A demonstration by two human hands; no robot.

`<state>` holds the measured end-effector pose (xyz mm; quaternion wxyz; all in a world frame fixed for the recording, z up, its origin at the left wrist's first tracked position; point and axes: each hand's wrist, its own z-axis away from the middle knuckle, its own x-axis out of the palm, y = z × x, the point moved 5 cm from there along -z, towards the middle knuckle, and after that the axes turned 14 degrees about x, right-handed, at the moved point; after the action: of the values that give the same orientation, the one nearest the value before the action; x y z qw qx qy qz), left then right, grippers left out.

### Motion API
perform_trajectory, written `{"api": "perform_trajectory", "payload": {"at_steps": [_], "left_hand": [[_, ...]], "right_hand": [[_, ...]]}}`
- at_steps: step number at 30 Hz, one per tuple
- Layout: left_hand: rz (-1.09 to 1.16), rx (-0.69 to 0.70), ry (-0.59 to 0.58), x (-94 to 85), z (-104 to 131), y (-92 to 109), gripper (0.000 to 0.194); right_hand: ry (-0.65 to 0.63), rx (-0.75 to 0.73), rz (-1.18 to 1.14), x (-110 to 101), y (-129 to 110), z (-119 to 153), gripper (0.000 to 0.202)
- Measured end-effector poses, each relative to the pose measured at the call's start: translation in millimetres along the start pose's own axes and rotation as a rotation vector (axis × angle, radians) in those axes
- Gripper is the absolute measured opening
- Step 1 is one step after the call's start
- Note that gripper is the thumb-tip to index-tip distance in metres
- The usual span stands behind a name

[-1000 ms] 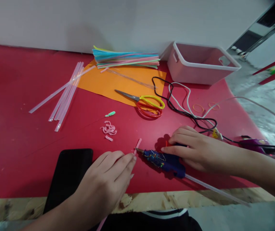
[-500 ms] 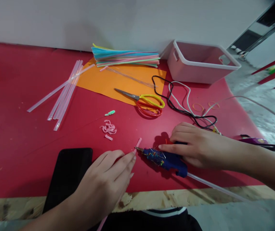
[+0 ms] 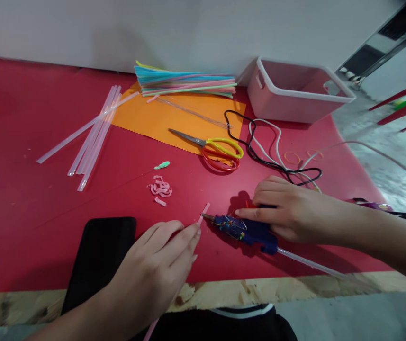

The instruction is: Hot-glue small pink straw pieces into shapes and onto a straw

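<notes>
My left hand (image 3: 165,263) pinches a pink pipe cleaner (image 3: 205,209); its short end sticks out past the fingertips and its tail shows below the wrist. Wrapped round the handle of a blue glue gun (image 3: 245,228), my right hand (image 3: 283,208) holds it on its side. The metal nozzle is at the pipe cleaner's end, touching it or very close. A clear glue stick (image 3: 311,261) juts from the gun's back. Above my left hand lie curled pink pieces (image 3: 160,188) and a small green twisted piece (image 3: 162,165) on a thin wire.
A black phone (image 3: 99,255) lies left of my left hand. Scissors (image 3: 206,146) rest partly on orange paper (image 3: 142,116), near a pipe cleaner bundle (image 3: 188,85). Glue sticks (image 3: 96,130) lie at left. A pink basket (image 3: 288,102) and black cable (image 3: 266,161) are at right.
The glue gun has shifted slightly right and up, its nozzle a little higher along the pipe cleaner. My left hand has stayed almost still. The view has moved slightly.
</notes>
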<state>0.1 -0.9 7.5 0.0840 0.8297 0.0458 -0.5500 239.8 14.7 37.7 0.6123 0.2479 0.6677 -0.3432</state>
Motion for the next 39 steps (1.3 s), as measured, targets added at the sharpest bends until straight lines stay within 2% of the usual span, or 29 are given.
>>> {"api": "perform_trajectory", "payload": {"at_steps": [16, 18, 22, 24, 27, 28, 30, 32, 34, 37, 39], "left_hand": [[0.037, -0.029, 0.003, -2.1, 2, 0, 0.031], [0.072, -0.079, 0.03, -5.7, 1, -2, 0.031], [0.158, -0.307, 0.079, -10.6, -2, -12, 0.022], [0.137, -0.375, -0.025, -7.5, -10, -15, 0.02], [0.094, -0.41, -0.381, 3.8, -28, -17, 0.02], [0.137, -0.406, -0.464, 6.3, -34, -17, 0.021], [0.251, -0.48, -0.507, 6.0, -42, -21, 0.02], [0.47, -0.652, -0.431, 3.8, -43, -26, 0.015], [0.833, -0.887, -0.271, 4.3, -40, -30, 0.013], [1.412, -1.219, 0.053, 9.3, -36, -32, 0.011], [1.626, -1.332, 0.277, 12.0, -37, -37, 0.01]], "right_hand": [[0.037, 0.021, 0.063, -1, 23, 2, 0.038], [0.075, 0.051, 0.012, -3, 26, 5, 0.036], [0.151, 0.111, -0.174, -6, 26, 13, 0.032], [0.184, 0.144, -0.23, -4, 24, 15, 0.031], [0.288, 0.194, -0.261, 0, 20, 14, 0.024], [0.326, 0.201, -0.272, 2, 19, 14, 0.023], [0.372, 0.213, -0.303, 7, 16, 14, 0.024], [0.412, 0.231, -0.33, 11, 15, 17, 0.024], [0.48, 0.277, -0.349, 10, 16, 21, 0.025], [0.576, 0.37, -0.358, 3, 17, 25, 0.025], [0.583, 0.41, -0.345, 0, 15, 21, 0.025]]}}
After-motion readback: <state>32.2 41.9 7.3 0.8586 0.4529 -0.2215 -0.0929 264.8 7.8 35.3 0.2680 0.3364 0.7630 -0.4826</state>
